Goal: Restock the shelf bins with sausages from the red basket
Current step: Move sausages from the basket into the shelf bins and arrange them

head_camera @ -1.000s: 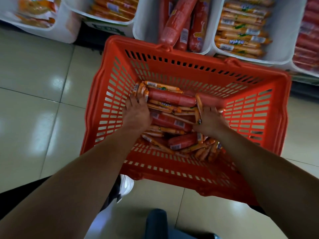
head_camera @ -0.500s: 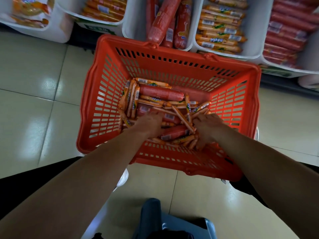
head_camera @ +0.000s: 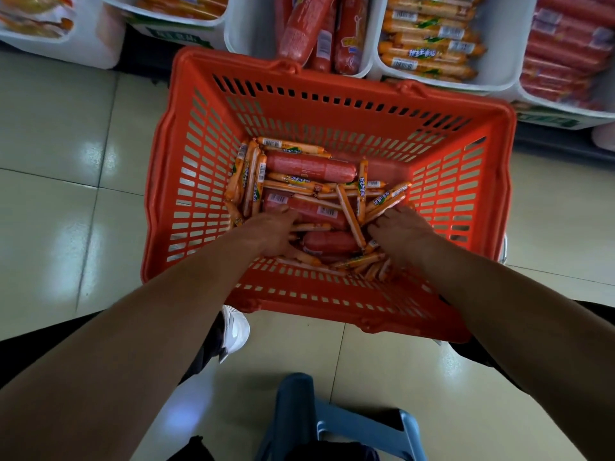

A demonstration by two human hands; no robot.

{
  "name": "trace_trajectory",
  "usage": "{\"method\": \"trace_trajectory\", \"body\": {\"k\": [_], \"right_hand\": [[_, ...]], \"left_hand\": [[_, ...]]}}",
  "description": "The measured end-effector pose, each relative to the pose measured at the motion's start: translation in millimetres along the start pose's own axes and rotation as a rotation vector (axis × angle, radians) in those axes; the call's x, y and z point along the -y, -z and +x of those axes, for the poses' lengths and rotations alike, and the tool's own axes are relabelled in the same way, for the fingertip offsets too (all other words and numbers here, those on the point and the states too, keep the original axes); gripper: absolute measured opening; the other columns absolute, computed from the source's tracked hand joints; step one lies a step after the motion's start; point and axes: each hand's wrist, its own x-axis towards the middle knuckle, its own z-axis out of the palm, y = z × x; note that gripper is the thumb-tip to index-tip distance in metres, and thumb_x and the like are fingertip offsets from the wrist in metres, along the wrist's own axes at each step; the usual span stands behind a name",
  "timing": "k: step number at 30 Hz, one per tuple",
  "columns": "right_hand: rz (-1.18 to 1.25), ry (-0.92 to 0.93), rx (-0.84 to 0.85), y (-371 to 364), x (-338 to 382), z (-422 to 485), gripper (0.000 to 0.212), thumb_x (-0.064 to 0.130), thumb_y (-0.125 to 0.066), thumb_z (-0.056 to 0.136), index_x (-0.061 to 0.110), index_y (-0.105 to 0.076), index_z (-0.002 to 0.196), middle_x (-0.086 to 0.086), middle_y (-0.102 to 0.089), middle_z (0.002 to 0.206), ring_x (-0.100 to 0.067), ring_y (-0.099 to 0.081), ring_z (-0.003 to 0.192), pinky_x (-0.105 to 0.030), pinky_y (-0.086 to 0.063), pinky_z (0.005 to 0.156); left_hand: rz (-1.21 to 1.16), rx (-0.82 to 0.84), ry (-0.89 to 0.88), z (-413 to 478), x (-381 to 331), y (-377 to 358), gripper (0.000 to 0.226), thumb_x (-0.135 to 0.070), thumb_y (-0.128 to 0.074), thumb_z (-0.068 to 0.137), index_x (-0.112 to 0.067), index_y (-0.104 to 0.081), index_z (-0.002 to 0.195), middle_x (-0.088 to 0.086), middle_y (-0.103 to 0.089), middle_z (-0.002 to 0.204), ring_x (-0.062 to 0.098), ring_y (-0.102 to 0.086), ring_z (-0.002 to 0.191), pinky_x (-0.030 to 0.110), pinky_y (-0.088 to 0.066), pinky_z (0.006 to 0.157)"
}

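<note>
The red basket (head_camera: 173, 181) stands on the floor below white shelf bins. A mixed pile fills its bottom: thick red sausages (head_camera: 309, 166) and several thin orange sausages (head_camera: 386, 199). My left hand (head_camera: 269, 234) lies palm down on the near left of the pile, its fingers curled around thin sausages under it. My right hand (head_camera: 401, 234) is on the near right, fingers closed into a bunch of thin orange sausages. The palms hide the grips. Above are a bin of thick red sausages (head_camera: 309, 28), a bin of orange sausages (head_camera: 429, 38) and a bin of red sausages (head_camera: 565, 44).
More white bins (head_camera: 100, 44) stand at the upper left. A blue plastic stool (head_camera: 336, 424) is below me and a white shoe (head_camera: 234, 331) sits at the basket's near left corner. Glossy floor tiles (head_camera: 66, 194) surround the basket.
Both hands have drawn back from the middle of the pile to its near end and curled into the sausages. The view has pulled back, so more of the bins shows.
</note>
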Motion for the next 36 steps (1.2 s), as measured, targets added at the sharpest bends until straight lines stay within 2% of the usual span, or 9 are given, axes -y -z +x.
{"method": "trace_trajectory", "body": {"k": [4,9,12,18,21,24,27,32,36], "right_hand": [[0.05,-0.013,0.023,12.0,-0.5,-5.2,0.066,0.039,-0.08,0.071,0.022,-0.057,0.131,-0.003,-0.055,0.14,-0.025,-0.046,0.132,-0.039,-0.034,0.109],[0.239,0.025,-0.077,19.3,-13.1,-17.6,0.063,0.065,-0.078,0.059,0.03,-0.064,0.11,0.011,-0.062,0.113,-0.02,-0.058,0.112,-0.025,-0.038,0.081],[0.366,0.008,-0.102,17.4,-13.3,-17.4,0.066,0.077,-0.066,0.056,0.032,-0.064,0.104,0.012,-0.066,0.108,-0.019,-0.061,0.104,-0.03,-0.045,0.081],[0.536,-0.044,-0.092,19.6,-7.1,-14.5,0.056,0.069,-0.069,0.07,0.031,-0.065,0.111,0.009,-0.067,0.105,-0.019,-0.062,0.101,-0.033,-0.046,0.076],[0.777,-0.099,-0.083,21.3,-11.0,-19.9,0.034,0.061,-0.074,0.071,0.034,-0.064,0.088,0.013,-0.064,0.084,-0.014,-0.062,0.083,-0.029,-0.038,0.06],[1.113,-0.228,-0.234,27.8,-18.9,-21.2,0.018,0.032,-0.076,0.077,0.027,-0.06,0.073,0.006,-0.06,0.072,-0.018,-0.058,0.068,-0.028,-0.033,0.052],[1.145,-0.304,-0.308,35.3,-27.9,-16.8,0.013,0.025,-0.073,0.08,0.029,-0.061,0.08,0.004,-0.062,0.072,-0.018,-0.06,0.066,-0.027,-0.039,0.054],[0.902,-0.245,-0.131,31.6,-19.2,6.0,0.022,0.028,-0.071,0.081,0.027,-0.062,0.101,0.002,-0.065,0.093,-0.02,-0.061,0.085,-0.029,-0.041,0.067],[1.18,-0.219,-0.177,32.4,-6.7,10.5,0.038,0.014,-0.071,0.082,0.028,-0.057,0.115,0.004,-0.063,0.096,-0.012,-0.062,0.081,-0.027,-0.046,0.061]], "left_hand": [[-0.008,0.013,-0.009,-0.6,7.8,-0.5,0.074,-0.04,-0.078,0.08,-0.024,-0.043,0.144,0.003,-0.051,0.144,0.025,-0.051,0.126,0.034,-0.045,0.1],[0.086,0.003,0.008,-0.3,9.2,0.6,0.08,-0.047,-0.077,0.077,-0.027,-0.042,0.146,0.005,-0.049,0.146,0.027,-0.047,0.131,0.044,-0.043,0.107],[0.106,0.076,0.04,1.2,10.4,-1.2,0.085,-0.049,-0.078,0.076,-0.026,-0.038,0.148,0.005,-0.043,0.149,0.028,-0.042,0.134,0.044,-0.04,0.109],[0.175,0.062,0.057,1.7,13.2,-4.5,0.089,-0.046,-0.078,0.078,-0.023,-0.031,0.149,0.007,-0.036,0.149,0.028,-0.045,0.13,0.04,-0.044,0.1],[0.122,0.06,0.048,2.2,20.1,-2.9,0.091,-0.046,-0.079,0.077,-0.023,-0.031,0.15,0.005,-0.034,0.151,0.028,-0.044,0.132,0.042,-0.043,0.104],[0.123,0.049,0.035,1.1,23.3,-7.2,0.09,-0.045,-0.077,0.079,-0.026,-0.03,0.152,0.003,-0.028,0.151,0.027,-0.033,0.138,0.043,-0.033,0.112],[0.081,0.034,0.017,1.1,25.6,-10.3,0.092,-0.043,-0.079,0.077,-0.028,-0.029,0.153,0.0,-0.023,0.153,0.025,-0.031,0.14,0.043,-0.032,0.114],[0.072,0.045,-0.003,7.0,27.5,-10.3,0.105,-0.046,-0.083,0.072,-0.031,-0.02,0.156,0.001,-0.025,0.16,0.027,-0.031,0.143,0.047,-0.032,0.115],[0.096,0.087,0.021,14.3,28.8,-20.4,0.11,-0.052,-0.081,0.071,-0.024,-0.018,0.156,0.004,-0.022,0.161,0.027,-0.031,0.144,0.045,-0.032,0.116]]}}
